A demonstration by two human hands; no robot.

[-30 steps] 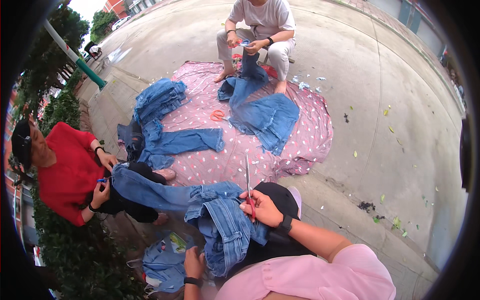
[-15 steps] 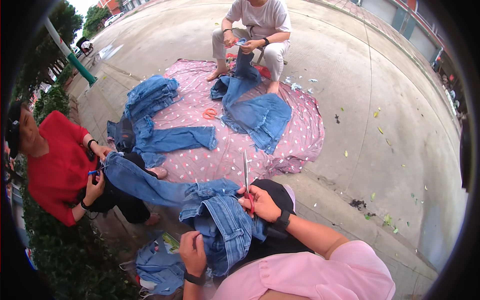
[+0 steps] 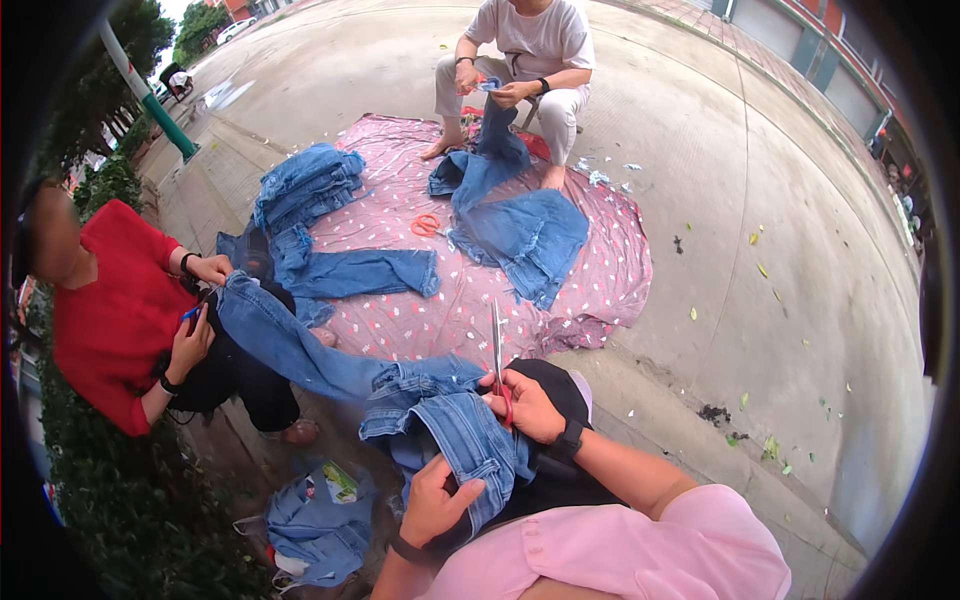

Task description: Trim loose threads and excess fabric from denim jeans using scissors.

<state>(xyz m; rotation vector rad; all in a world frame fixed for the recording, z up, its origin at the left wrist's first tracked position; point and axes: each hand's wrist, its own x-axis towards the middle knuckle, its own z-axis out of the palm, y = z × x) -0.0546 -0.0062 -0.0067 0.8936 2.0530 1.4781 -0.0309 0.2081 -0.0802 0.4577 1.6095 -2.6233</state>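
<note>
The right hand (image 3: 532,406) clasps red-handled scissors (image 3: 499,362); the left hand (image 3: 438,502), fingers pinching or not I cannot tell, touches soft, probably heavy jeans (image 3: 501,448), best held by the waistband (image 3: 455,432).

Outdoor place, soft daylight. Grey pavement (image 3: 700,240) extends ahead and right of right hand (image 3: 528,408), fallen leaves (image 3: 770,447) scattered at right. Cloth (image 3: 400,325), pink with pattern, lies ahead. Left of left hand (image 3: 436,502): hedge (image 3: 140,490). Far ahead to left: green-based pole (image 3: 150,95), trees (image 3: 75,100), white car (image 3: 237,29). Far ahead to right: building (image 3: 775,30).
</note>
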